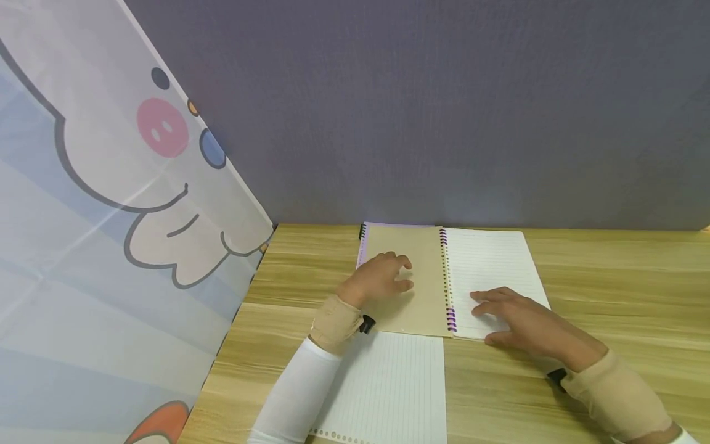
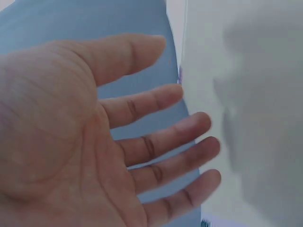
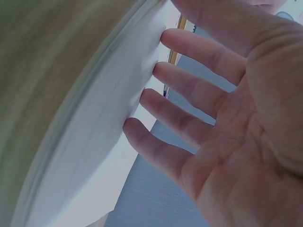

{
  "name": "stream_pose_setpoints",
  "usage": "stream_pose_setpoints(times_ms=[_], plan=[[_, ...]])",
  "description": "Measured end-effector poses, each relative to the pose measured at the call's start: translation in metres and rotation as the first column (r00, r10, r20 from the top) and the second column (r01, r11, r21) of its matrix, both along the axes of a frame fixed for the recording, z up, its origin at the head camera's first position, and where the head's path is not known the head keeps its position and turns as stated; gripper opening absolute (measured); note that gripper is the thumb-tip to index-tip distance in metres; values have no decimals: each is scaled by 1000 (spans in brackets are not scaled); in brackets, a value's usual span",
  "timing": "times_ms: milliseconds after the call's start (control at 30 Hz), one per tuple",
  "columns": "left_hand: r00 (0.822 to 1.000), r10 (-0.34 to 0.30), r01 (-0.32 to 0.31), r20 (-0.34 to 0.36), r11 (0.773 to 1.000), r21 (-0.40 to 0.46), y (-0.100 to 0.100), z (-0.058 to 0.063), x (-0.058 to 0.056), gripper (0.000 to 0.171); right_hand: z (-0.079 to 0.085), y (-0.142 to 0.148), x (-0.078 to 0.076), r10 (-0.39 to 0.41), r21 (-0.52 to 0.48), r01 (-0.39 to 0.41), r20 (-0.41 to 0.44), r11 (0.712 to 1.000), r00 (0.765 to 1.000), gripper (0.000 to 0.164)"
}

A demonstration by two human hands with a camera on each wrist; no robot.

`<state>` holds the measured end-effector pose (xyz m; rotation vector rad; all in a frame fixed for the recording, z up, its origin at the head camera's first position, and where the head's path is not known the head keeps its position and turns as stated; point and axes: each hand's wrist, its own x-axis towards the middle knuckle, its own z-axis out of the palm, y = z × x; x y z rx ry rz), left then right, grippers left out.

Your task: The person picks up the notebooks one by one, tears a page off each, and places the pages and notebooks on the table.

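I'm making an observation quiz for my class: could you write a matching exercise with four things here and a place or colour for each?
1. Left hand
2. Right hand
3. Loose lined sheet
4. Rings beside the notebook's white page

A. Purple
B. Fingertips on the white page
C. At the head view's bottom edge
D. Over the tan cover

Pairs: 1-D, 2-B, 3-C, 4-A
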<state>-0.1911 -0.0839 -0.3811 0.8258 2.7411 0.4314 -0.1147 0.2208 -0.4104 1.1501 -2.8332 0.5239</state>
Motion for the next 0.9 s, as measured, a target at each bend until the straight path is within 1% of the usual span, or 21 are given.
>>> stream_pose_setpoints(times_ms=[67,233,367,633,900], plan=[[999,-33,33,-25,999,-4,8,-4,2,43,0,1,0,3,-4,-3,-6,1000,1000,42],[995,-81,79,-52,996,-30,23,-14,8,39,0,3,-1,13,0,-13,8,1000,1000,40],[994,-95,91,-55,993,-75,29,-20,12,40,0,4,-2,30,3,-30,16,1000,999,38],[992,-96,86,-78,989,-123,31,-20,13,44,0,6,-4,38,2,-38,13,999,999,34],[990,-104,91,-96,987,-129,31,-22,12,42,2,9,-4,44,-14,-43,66,999,997,21]])
